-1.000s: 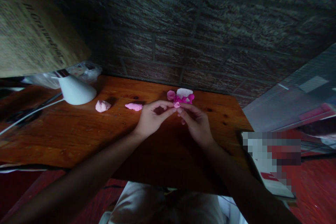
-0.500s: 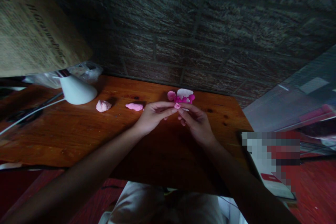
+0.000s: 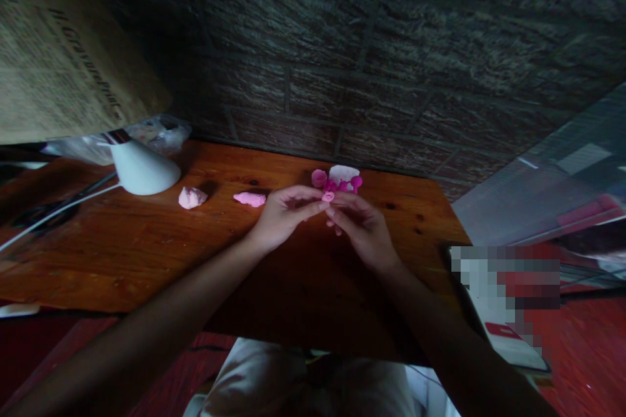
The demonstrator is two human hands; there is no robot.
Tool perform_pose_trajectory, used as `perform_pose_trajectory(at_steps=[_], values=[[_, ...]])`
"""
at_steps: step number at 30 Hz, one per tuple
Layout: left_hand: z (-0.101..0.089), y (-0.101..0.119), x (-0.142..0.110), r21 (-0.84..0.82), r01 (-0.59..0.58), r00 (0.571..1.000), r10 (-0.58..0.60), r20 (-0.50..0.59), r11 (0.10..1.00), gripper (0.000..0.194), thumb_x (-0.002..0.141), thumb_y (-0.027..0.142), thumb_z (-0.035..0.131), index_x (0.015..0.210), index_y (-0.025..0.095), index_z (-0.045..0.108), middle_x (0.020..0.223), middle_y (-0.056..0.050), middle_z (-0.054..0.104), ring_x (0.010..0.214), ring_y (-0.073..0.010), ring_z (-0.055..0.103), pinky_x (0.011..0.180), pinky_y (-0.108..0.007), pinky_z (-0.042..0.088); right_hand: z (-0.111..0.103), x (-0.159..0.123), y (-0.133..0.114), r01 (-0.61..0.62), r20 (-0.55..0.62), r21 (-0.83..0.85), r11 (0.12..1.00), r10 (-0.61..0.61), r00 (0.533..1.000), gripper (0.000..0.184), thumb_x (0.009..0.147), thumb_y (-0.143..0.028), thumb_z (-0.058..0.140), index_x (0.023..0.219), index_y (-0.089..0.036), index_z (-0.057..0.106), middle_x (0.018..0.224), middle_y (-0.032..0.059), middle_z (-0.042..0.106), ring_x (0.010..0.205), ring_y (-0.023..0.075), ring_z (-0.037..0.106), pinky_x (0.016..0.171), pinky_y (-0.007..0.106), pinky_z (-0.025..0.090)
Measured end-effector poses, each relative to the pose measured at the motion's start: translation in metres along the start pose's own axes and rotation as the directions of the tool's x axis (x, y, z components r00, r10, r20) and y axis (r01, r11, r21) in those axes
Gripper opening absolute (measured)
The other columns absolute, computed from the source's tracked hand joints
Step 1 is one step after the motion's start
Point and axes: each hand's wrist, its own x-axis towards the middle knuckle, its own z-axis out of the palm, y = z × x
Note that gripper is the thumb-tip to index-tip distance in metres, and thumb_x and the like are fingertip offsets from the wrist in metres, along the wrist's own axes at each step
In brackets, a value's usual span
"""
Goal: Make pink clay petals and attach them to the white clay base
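Small pink piece: the small pink piece (image 3: 328,196) is now showing a rounder, coiled-looking face, and is sitting slightly further left in the view than in the earlier frame.
Work in hand: that small change is suggesting a turn or light reshaping between the fingertips; the fine folds are staying too blurred to judge.
Left hand: the left hand (image 3: 278,218) is pinching the piece from its side, thumb and forefinger closing on it, and is barely shifting.
Right hand: the right hand (image 3: 372,234) is meeting it from the other side, its thumb now lying further left, close to the left thumb; its exact grip is staying unclear.
Magenta pieces: the magenta pieces (image 3: 319,178) are lying just beyond the fingertips beside a white piece (image 3: 345,172), holding their earlier places.
Pink lumps: the bright pink lump (image 3: 249,199) is resting near the left hand, and the pale pink lump (image 3: 192,197) is lying further left, both unchanged.
Worktop: the wooden worktop (image 3: 122,241) is carrying all these, with the white cone-shaped base (image 3: 144,169) standing beyond the pale lump.
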Motion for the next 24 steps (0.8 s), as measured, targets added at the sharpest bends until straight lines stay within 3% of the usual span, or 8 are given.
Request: perform_pose_trajectory(at_steps=[8, 14, 17, 24], values=[[-0.0016, 0.0007, -0.0008, 0.026, -0.008, 0.998, 0.006, 0.062, 1.000, 0.030, 0.074, 0.037, 0.089, 0.095, 0.019, 0.081, 0.101, -0.009, 0.082, 0.091, -0.0206, 0.075, 0.086, -0.035, 0.060, -0.0023, 0.0005, -0.0021, 0.046, -0.032, -0.049, 0.998, -0.048, 0.998, 0.024, 0.078, -0.041, 0.084, 0.095, -0.026, 0.078, 0.086, 0.0004, 0.078, 0.061, 0.0124, 0.065, 0.053, 0.026, 0.052], [-0.0020, 0.0063, -0.0012, 0.041, 0.007, 0.997, -0.010, 0.072, 0.999, 0.024, 0.078, 0.036, 0.085, 0.099, 0.022, 0.083, 0.104, -0.008, 0.082, 0.089, -0.0200, 0.074, 0.081, -0.034, 0.059, -0.0031, 0.0000, -0.0040, 0.024, -0.027, -0.014, 1.000, -0.024, 0.999, 0.022, 0.077, -0.038, 0.084, 0.097, -0.027, 0.080, 0.089, 0.0002, 0.079, 0.057, 0.0104, 0.064, 0.053, 0.025, 0.051], [-0.0015, 0.0065, -0.0009, 0.039, -0.015, 0.998, 0.013, 0.062, 0.999, 0.020, 0.079, 0.032, 0.085, 0.096, 0.022, 0.083, 0.102, -0.008, 0.082, 0.087, -0.0180, 0.074, 0.081, -0.032, 0.059, -0.0038, -0.0006, -0.0042, 0.011, -0.012, -0.023, 1.000, -0.011, 1.000, 0.026, 0.078, -0.041, 0.084, 0.099, -0.027, 0.082, 0.080, 0.0001, 0.078, 0.059, 0.0121, 0.064, 0.054, 0.026, 0.051], [0.0003, 0.0036, -0.0013, 0.051, -0.033, 0.998, 0.031, 0.048, 0.998, 0.021, 0.078, 0.031, 0.085, 0.096, 0.021, 0.081, 0.098, -0.007, 0.083, 0.086, -0.0176, 0.074, 0.081, -0.032, 0.059, -0.0014, 0.0009, -0.0067, -0.038, -0.053, 0.003, 0.999, 0.038, 0.998, 0.029, 0.075, -0.049, 0.085, 0.096, -0.028, 0.083, 0.088, 0.0011, 0.079, 0.060, 0.0112, 0.063, 0.054, 0.027, 0.051]])
